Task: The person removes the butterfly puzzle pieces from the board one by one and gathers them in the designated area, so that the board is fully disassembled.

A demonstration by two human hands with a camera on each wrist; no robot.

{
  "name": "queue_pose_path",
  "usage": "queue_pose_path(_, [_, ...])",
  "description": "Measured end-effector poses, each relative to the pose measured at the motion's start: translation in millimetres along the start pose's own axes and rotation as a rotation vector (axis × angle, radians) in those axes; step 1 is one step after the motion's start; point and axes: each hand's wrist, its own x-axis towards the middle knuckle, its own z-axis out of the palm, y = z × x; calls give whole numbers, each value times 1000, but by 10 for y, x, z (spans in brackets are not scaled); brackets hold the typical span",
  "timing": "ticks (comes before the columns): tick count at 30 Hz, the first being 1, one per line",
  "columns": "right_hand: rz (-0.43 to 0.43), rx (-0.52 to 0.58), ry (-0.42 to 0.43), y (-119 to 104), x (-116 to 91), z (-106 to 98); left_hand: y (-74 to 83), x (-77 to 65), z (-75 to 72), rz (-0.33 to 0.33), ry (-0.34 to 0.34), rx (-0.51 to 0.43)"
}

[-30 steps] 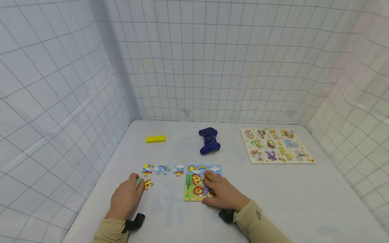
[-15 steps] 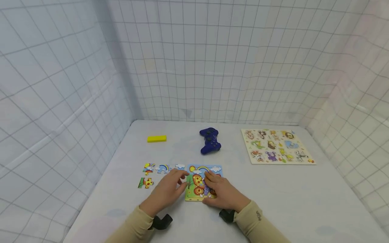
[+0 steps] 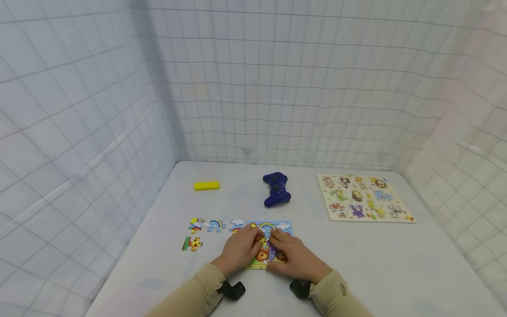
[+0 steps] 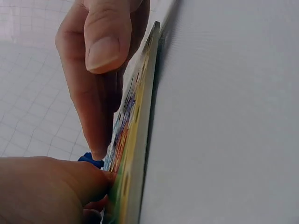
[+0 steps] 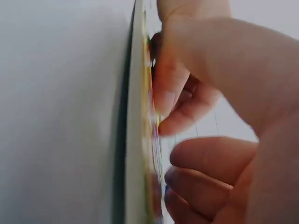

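Note:
A colourful cartoon jigsaw board lies flat on the white table before the person. Over its left half bends the left hand, its thumb and index finger pinching a yellow puzzle piece at the board's surface; the fingers partly hide it. From the right, the right hand rests on the board with its fingers extended and thumb at the near edge. Left of the board, a rainbow piece, a sun piece, a partly covered cloud piece and a spotted piece lie apart.
A dark blue game controller stands behind the board. At the back left lies a yellow block. An animal puzzle board is at the back right. Grid-patterned white curtains enclose the table.
The left hand has left the spotted piece and travelled right, onto the board, where its fingers close together. The right hand has stayed on the board. The view has tilted slightly.

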Motion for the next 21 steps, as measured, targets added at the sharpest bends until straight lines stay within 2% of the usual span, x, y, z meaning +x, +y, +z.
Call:
queue_pose_path(4, [61, -73, 64, -7, -52, -29, 3, 27, 30, -38, 30, -17])
queue_pose_path(9, [129, -119, 72, -19, -75, -43, 25, 54, 24, -80, 2, -37])
queue_pose_path(14, [125, -96, 82, 9, -52, -40, 42, 59, 19, -105, -3, -37])
queue_pose_path(21, [127, -67, 54, 14, -54, -53, 34, 70, 41, -86, 16, -38])
